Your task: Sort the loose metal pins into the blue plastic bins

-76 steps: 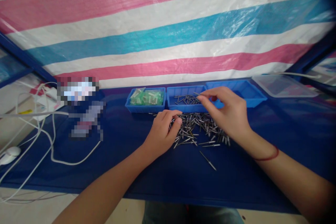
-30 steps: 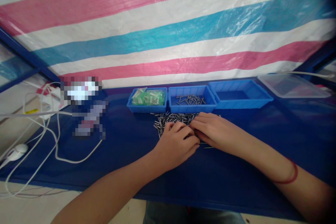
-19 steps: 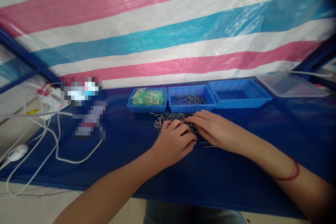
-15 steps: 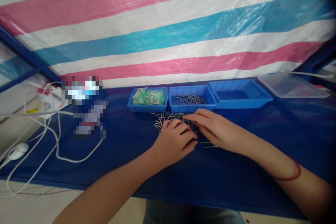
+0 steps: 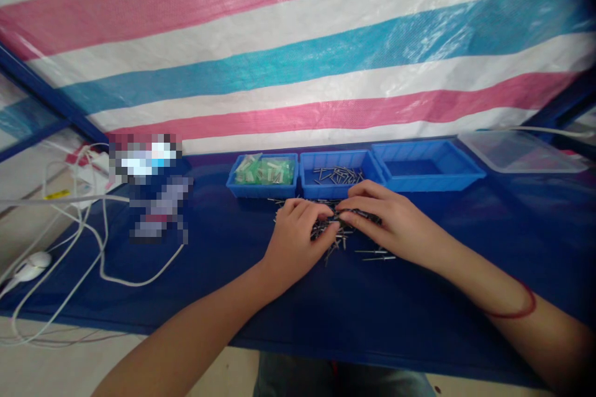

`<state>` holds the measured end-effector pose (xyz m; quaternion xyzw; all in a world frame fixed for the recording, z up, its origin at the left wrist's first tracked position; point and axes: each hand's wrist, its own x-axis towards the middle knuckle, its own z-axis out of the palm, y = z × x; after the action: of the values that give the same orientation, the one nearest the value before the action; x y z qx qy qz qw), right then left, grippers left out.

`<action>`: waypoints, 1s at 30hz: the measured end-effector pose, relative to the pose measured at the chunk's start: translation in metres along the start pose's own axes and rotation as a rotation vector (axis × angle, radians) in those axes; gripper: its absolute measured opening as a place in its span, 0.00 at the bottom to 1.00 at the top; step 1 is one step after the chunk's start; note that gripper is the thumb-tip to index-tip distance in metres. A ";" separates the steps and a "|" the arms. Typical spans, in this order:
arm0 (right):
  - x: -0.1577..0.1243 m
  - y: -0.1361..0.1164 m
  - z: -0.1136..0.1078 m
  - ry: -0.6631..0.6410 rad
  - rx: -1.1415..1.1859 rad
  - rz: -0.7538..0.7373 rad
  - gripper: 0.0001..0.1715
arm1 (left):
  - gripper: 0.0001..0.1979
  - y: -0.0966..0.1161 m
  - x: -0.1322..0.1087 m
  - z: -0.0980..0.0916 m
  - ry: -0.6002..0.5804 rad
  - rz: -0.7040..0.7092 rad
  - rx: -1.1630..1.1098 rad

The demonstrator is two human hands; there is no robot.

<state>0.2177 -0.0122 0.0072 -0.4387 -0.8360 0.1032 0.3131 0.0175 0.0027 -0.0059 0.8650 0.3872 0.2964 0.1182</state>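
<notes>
A loose pile of thin metal blind rivets (image 5: 343, 239) lies on the blue table in front of the bins. My left hand (image 5: 300, 232) rests over its left side, thumb and forefinger curved and apart, with rivets showing between them. From the right, my right hand (image 5: 388, 217) reaches into the pile, thumb and forefinger drawn close together near the left fingertips. Whatever is between those right fingers is too small to make out. Just below the right hand, a few separate rivets (image 5: 378, 258) lie side by side.
Behind the pile stand a blue bin (image 5: 263, 191) of green-and-white packets, a blue bin (image 5: 321, 191) with some rivets, and another blue bin (image 5: 433, 183). A clear plastic lid (image 5: 516, 152) lies at right. White cables (image 5: 103, 248) and blurred items occupy the left.
My left hand has shifted slightly left and its thumb has spread from the forefinger, uncovering rivets. My right fingertips have moved a little right and dipped into the pile.
</notes>
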 end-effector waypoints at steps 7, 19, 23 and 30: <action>0.002 -0.011 -0.001 0.059 0.283 0.188 0.13 | 0.05 -0.005 0.003 -0.003 0.069 -0.005 -0.166; 0.002 -0.017 0.005 0.012 0.483 0.315 0.17 | 0.04 -0.002 0.002 -0.006 0.131 0.006 -0.264; 0.002 -0.020 0.006 0.034 0.549 0.354 0.17 | 0.03 -0.001 0.003 -0.008 0.164 0.019 -0.268; 0.001 -0.017 0.011 0.129 0.633 0.428 0.14 | 0.03 -0.004 0.004 -0.006 0.123 0.027 -0.254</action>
<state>0.1989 -0.0207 0.0069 -0.4904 -0.6308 0.3914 0.4565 0.0130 0.0084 -0.0010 0.8285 0.3413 0.3969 0.1989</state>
